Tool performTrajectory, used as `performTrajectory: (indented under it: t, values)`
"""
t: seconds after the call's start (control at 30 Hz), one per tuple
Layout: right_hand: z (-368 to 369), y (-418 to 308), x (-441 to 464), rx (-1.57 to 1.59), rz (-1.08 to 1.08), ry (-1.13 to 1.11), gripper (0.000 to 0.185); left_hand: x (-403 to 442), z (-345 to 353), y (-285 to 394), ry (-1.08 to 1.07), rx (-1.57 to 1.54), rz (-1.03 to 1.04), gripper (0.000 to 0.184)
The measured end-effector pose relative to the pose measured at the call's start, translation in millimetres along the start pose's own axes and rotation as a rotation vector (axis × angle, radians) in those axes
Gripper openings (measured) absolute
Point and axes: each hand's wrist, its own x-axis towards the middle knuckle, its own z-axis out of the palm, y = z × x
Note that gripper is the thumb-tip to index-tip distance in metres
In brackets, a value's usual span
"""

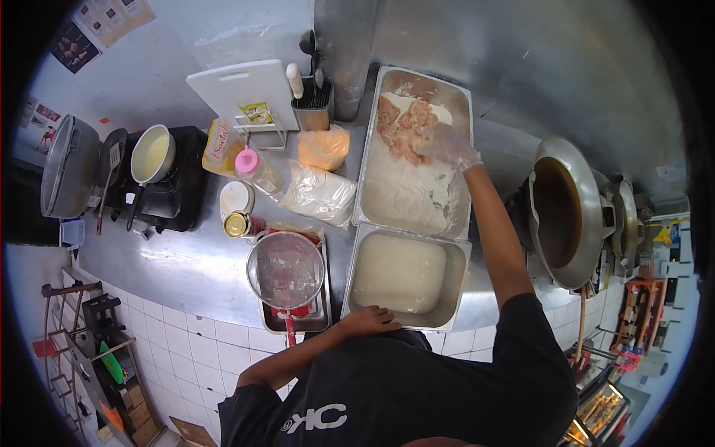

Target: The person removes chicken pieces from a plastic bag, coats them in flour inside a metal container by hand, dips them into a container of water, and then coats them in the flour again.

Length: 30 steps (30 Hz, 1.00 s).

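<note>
My right hand (448,146), in a clear plastic glove, reaches into the far metal tray (471,112) at the right side of the raw meat pieces (406,123). The meat lies on white flour (410,190) that covers the tray's floor. Whether the gloved fingers hold a piece is not clear. My left hand (371,320) is bare and rests on the front rim of the near metal tray (460,287), its fingers lying apart. A pale liquid batter (398,273) fills part of that near tray.
Left of the trays are a sieve (285,270) over a small tray, a flour bag (320,194), an orange bag (324,147), a pink-lidded jar (257,170) and an open can (237,224). A saucepan (153,153) sits on a stove. A large wok (558,212) stands right.
</note>
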Motion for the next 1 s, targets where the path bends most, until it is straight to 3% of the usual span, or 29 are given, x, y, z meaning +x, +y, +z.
performTrajectory:
  t: [0.03,0.1,0.23,0.3,0.4,0.5,0.63,0.83,0.9,1.0]
  values:
    - [13,9,10,-0.001,0.003,-0.009,0.056,0,0,-1,0.040,-0.007,0.005,0.038]
    - [35,26,22,-0.140,-0.001,0.195,0.053,0,0,0,0.049,-0.007,0.009,0.038]
    - [73,37,7,-0.099,0.094,0.132,0.047,0,0,0,0.027,-0.006,-0.016,0.038]
    - [109,57,0,0.148,-0.152,-0.216,0.041,0,-4,2,0.035,-0.010,-0.008,0.039]
    - [174,67,-13,0.354,-0.285,-0.185,0.053,1,-5,3,0.024,-0.017,-0.005,0.039]
    - [219,58,10,0.422,-0.377,0.120,0.059,-1,-1,2,0.015,-0.019,-0.012,0.039]
    - [278,40,43,0.473,-0.241,0.225,0.062,-1,0,1,0.009,-0.029,-0.020,0.040]
    - [261,13,23,0.365,-0.384,-0.080,0.064,-1,7,-2,0.003,-0.032,-0.035,0.040]
    - [258,10,10,0.361,-0.550,-0.255,0.065,-1,6,-1,0.005,-0.045,-0.029,0.040]
    - [256,6,-15,0.407,-0.481,-0.321,0.063,-2,4,-1,-0.002,-0.047,-0.027,0.040]
